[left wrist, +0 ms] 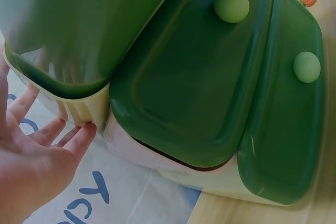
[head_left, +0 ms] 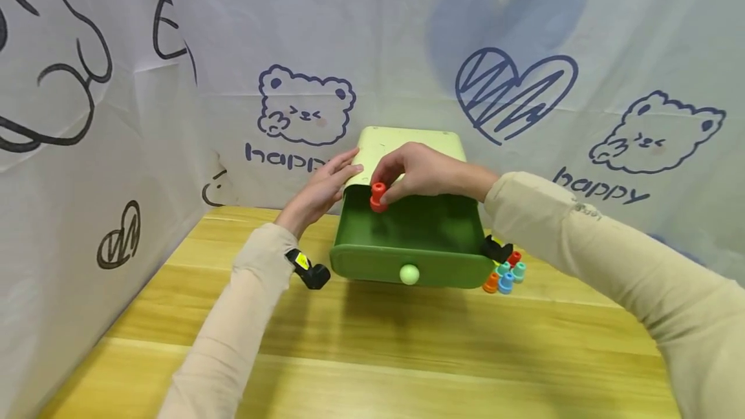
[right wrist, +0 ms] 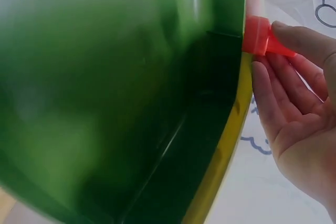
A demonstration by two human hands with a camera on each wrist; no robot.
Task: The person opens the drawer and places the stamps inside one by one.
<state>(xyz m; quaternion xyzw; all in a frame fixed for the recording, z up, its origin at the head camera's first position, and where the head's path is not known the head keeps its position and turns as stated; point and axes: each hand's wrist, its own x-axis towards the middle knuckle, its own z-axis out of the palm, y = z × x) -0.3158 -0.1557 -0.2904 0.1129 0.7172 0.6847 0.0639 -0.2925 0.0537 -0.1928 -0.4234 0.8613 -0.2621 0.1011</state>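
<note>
My right hand (head_left: 421, 170) pinches a red peg (head_left: 378, 198), narrow at the top and wide at the base, between thumb and fingers. It holds the peg above the back left of a pulled-out green drawer (head_left: 372, 260). In the right wrist view, the red peg (right wrist: 257, 35) shows near the pale yellow edge of the cabinet. My left hand (head_left: 321, 191) rests with extended fingers against the upper left side of the cream cabinet (head_left: 433, 139). The left wrist view shows the left hand's fingers (left wrist: 79, 142) spread on that side, below the open drawer's level hidden from above.
Several coloured pegs (head_left: 505, 282) stand on the wooden table (head_left: 407, 354), right of the cabinet. Two more green drawers, a middle one (left wrist: 184, 77) and a bottom one (left wrist: 283, 129), are closed under the open one. A white printed cloth (head_left: 221, 37) hangs behind and at left.
</note>
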